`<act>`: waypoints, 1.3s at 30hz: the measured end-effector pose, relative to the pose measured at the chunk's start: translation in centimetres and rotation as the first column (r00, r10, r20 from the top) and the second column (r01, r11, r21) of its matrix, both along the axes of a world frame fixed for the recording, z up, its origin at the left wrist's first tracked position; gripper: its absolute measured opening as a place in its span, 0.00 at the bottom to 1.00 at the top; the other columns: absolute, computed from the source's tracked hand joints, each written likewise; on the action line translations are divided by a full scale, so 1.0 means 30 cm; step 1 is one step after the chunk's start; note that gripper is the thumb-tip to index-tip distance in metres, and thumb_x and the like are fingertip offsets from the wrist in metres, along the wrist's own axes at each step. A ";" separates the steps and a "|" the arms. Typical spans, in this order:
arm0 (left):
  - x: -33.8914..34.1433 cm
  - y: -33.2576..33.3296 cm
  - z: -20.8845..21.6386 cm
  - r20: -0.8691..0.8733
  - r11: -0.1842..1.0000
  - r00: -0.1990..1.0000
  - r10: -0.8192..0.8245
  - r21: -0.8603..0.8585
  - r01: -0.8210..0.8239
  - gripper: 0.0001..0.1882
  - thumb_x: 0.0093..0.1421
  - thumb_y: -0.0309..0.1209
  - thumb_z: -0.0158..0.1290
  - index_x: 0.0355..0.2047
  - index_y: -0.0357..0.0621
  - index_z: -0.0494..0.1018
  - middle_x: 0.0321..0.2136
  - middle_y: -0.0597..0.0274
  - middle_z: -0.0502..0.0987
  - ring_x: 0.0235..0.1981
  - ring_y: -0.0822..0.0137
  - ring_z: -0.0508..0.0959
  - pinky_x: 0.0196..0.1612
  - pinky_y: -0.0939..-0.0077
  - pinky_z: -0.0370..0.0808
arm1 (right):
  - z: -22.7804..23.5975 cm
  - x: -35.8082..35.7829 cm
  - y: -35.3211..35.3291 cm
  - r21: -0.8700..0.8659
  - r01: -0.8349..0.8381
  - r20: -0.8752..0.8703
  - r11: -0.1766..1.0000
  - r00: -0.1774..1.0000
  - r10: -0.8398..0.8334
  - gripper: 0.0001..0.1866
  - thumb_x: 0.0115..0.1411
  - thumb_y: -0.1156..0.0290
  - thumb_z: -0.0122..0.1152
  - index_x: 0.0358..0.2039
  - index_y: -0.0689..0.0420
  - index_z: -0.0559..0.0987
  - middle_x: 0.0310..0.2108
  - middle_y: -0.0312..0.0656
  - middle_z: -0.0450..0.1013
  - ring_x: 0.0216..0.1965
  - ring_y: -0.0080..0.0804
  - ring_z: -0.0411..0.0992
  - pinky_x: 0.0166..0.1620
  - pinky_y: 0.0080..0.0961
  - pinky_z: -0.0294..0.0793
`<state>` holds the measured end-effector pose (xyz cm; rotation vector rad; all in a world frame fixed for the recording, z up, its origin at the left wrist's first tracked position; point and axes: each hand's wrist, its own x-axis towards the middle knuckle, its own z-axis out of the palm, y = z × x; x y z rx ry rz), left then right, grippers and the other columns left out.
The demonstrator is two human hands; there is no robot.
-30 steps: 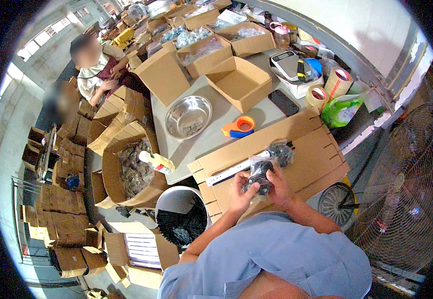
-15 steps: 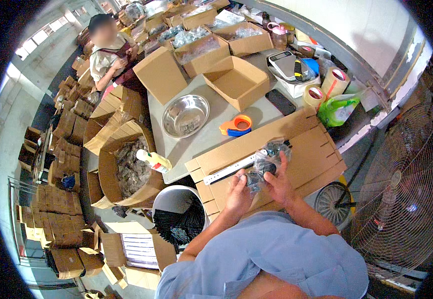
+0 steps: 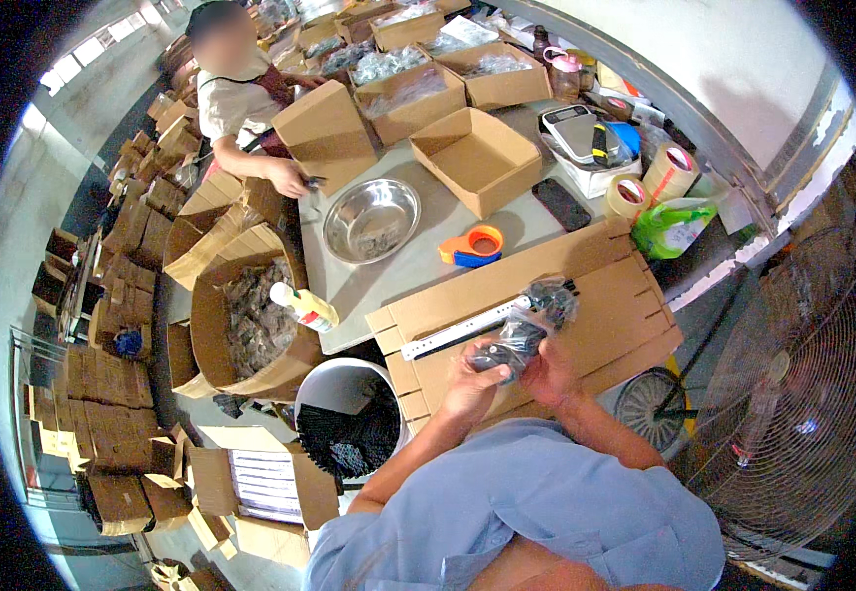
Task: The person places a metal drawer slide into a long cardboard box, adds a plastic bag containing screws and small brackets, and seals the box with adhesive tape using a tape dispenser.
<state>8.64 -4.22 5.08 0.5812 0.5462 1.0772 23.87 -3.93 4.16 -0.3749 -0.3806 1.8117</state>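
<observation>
Between my two hands is a clear plastic bag of dark parts (image 3: 515, 341). My left hand (image 3: 471, 388) grips its left end, thumb on top. At the other end, my right hand (image 3: 548, 376) has its fingers closed round the bag's edge. Just beyond lies a second clear bag of dark pieces (image 3: 552, 297), by the far end of a long white slotted metal rail (image 3: 456, 333). Both rest on a flat cardboard sheet (image 3: 617, 313) in front of me. What exactly the bags contain is too small to make out.
On the table stand a steel bowl (image 3: 369, 202), an orange tape dispenser (image 3: 471, 246), a phone (image 3: 560, 204) and an open carton (image 3: 477, 158). A co-worker's hand (image 3: 290, 177) reaches near the bowl. A white bucket (image 3: 315, 394) is at left, a large fan (image 3: 792, 394) at right.
My hands have drawn closer around the bag, which has turned and now sits more compactly between them. The co-worker has leaned in and stretched an arm toward the steel bowl.
</observation>
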 end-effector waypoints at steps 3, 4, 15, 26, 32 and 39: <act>0.027 -0.012 -0.002 -0.269 0.991 0.955 0.125 0.071 -0.110 0.23 0.46 0.20 0.61 0.40 0.42 0.62 0.35 0.63 0.71 0.37 0.70 0.72 0.40 0.72 0.73 | -0.012 -0.014 -0.011 -0.066 -0.007 -0.059 0.998 0.998 0.003 0.25 0.59 0.51 0.52 0.50 0.55 0.66 0.45 0.38 0.69 0.45 0.31 0.69 0.50 0.31 0.69; 0.033 -0.012 0.001 -0.487 0.980 0.855 0.177 0.164 -0.110 0.22 0.46 0.20 0.62 0.38 0.43 0.62 0.35 0.63 0.71 0.36 0.70 0.72 0.39 0.73 0.73 | -0.028 -0.017 -0.014 -0.067 -0.008 -0.057 0.998 0.998 0.004 0.25 0.59 0.51 0.52 0.50 0.55 0.66 0.45 0.38 0.69 0.45 0.31 0.69 0.50 0.31 0.69; 0.082 0.011 -0.082 -0.461 0.993 0.880 0.117 0.070 -0.095 0.21 0.56 0.27 0.54 0.50 0.40 0.64 0.42 0.60 0.70 0.39 0.69 0.72 0.44 0.74 0.71 | -0.023 0.029 -0.006 -0.190 0.095 0.240 0.977 0.970 -0.048 0.22 0.63 0.49 0.43 0.45 0.54 0.71 0.38 0.36 0.73 0.39 0.30 0.71 0.44 0.29 0.70; 0.262 0.005 -0.106 -0.604 0.995 0.790 0.104 0.068 -0.079 0.24 0.47 0.21 0.59 0.45 0.38 0.64 0.36 0.61 0.72 0.39 0.67 0.72 0.44 0.76 0.70 | -0.111 0.236 0.055 -0.252 0.047 0.290 0.967 0.957 0.029 0.16 0.61 0.57 0.50 0.43 0.55 0.72 0.37 0.37 0.73 0.36 0.28 0.71 0.41 0.29 0.72; 0.368 0.006 -0.150 -0.624 0.997 0.781 -0.018 -0.075 -0.037 0.24 0.57 0.27 0.54 0.52 0.41 0.58 0.38 0.53 0.74 0.38 0.61 0.74 0.43 0.70 0.72 | -0.192 0.308 0.066 -0.244 0.191 0.663 0.951 0.748 0.020 0.17 0.59 0.58 0.54 0.40 0.59 0.73 0.37 0.40 0.72 0.37 0.29 0.69 0.42 0.28 0.68; 0.239 -0.018 -0.337 -0.813 0.859 -0.294 0.503 0.508 0.067 0.36 0.53 0.40 0.56 0.58 0.42 0.54 0.57 0.43 0.55 0.57 0.44 0.56 0.55 0.49 0.57 | -0.426 0.558 0.366 0.179 0.532 0.933 0.827 0.176 -0.315 0.22 0.59 0.54 0.54 0.38 0.64 0.70 0.31 0.40 0.69 0.32 0.30 0.66 0.39 0.29 0.66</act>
